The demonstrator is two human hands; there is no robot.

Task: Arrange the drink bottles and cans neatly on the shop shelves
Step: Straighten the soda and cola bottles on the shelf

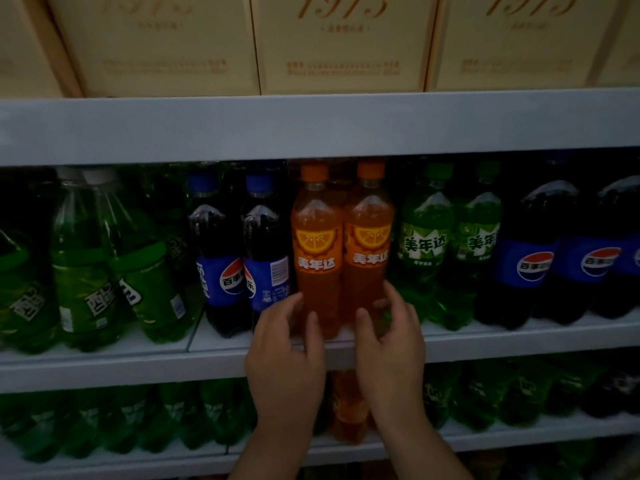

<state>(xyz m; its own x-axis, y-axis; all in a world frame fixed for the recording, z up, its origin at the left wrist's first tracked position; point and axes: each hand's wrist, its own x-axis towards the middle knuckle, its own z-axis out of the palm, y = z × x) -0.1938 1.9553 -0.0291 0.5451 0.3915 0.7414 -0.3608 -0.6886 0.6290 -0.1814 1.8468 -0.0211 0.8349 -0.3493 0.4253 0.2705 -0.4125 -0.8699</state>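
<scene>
Dim overall. Light is strongest on the top boxes [339, 43]; bottom row [138, 420] is near black. Orange bottles [317, 251] read clearest. Soft blur throughout, faint glare on bottle shoulders. Edges bow.

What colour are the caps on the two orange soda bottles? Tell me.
Both caps are orange; head view.

Two hands were in view: a left hand [284, 358] and a right hand [391, 355]. The front row of the middle shelf [121, 362] held two orange soda bottles [317, 244], two small cola bottles [216, 258], two small green bottles [424, 251] and three large green bottles [83, 271], the leftmost cut off. Two large cola bottles [530, 265] stood at the right, with a third cropped at the edge. Three cream boxes [341, 43] showed whole above, with partial ones either side. Bottles on the lower shelf [519, 441] were too dim to count.
</scene>
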